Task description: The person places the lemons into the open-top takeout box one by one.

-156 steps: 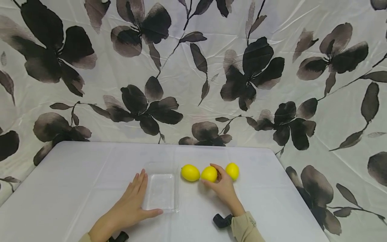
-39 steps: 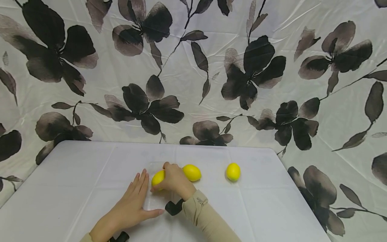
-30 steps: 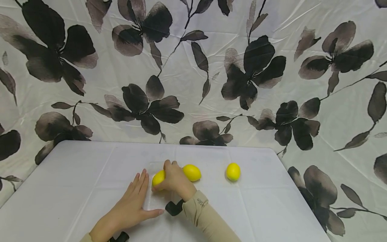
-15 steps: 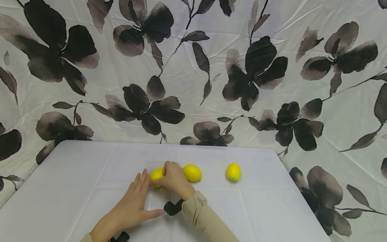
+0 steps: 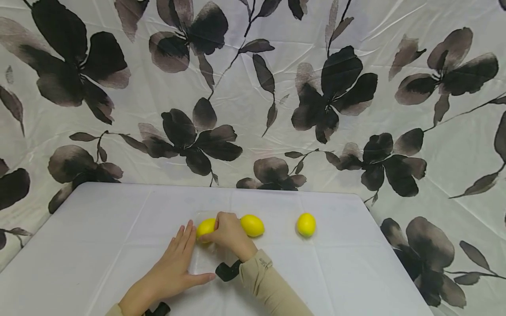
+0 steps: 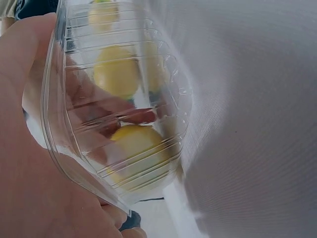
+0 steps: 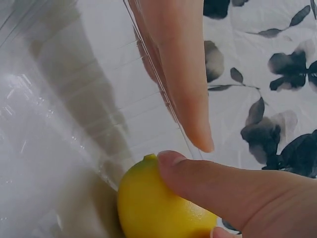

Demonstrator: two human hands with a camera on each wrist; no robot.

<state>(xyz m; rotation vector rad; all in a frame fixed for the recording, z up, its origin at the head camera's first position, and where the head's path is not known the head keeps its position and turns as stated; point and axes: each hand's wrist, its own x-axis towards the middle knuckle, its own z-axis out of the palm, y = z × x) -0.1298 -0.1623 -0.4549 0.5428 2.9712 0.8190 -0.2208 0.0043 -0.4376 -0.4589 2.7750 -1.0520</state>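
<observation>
A clear plastic container stands on the white-covered table. My left hand lies along its left side, fingers straight and thumb stretched across the near side; the left wrist view shows its ribbed wall close up. Inside it, toward the far left corner, my right hand pinches a yellow lemon. Seen from the right wrist, the thumb presses on this lemon near its greenish tip. Just right of the container sits a second lemon, partly behind the right hand.
A third lemon lies farther right on the table. Black wrist cameras sit at both wrists. Behind the table's far edge hangs a white cloth printed with dark flowers.
My right hand has carried the middle lemon leftward into the container, then shifted it slightly toward the far left. The left hand has stayed at the container's side.
</observation>
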